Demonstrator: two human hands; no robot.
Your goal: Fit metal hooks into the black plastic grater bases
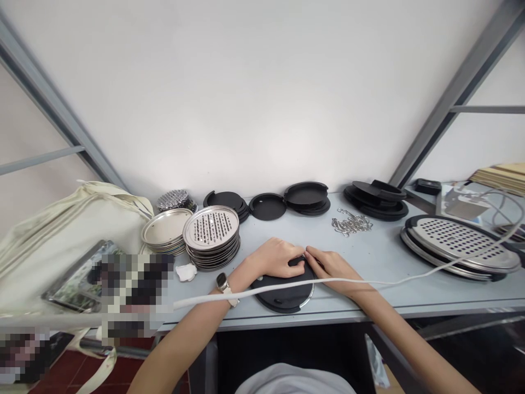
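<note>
A black round disc with a shiny metal edge lies flat at the front of the grey table. My left hand rests over its far side, fingers curled and thumb bent against the disc. From the right, my right hand meets it at the far rim, its fingertips pinched together there. Both hands are closed on the disc; whether a small part is between the fingertips is hidden. Left of them stands a stack of round metal grater plates, beside a stack of plain metal discs.
A white cable crosses the view before my forearms. Black round parts stand along the wall. Small metal wire pieces lie in a pile. At right are finished-looking round graters; at left, a cream bag and white scrap.
</note>
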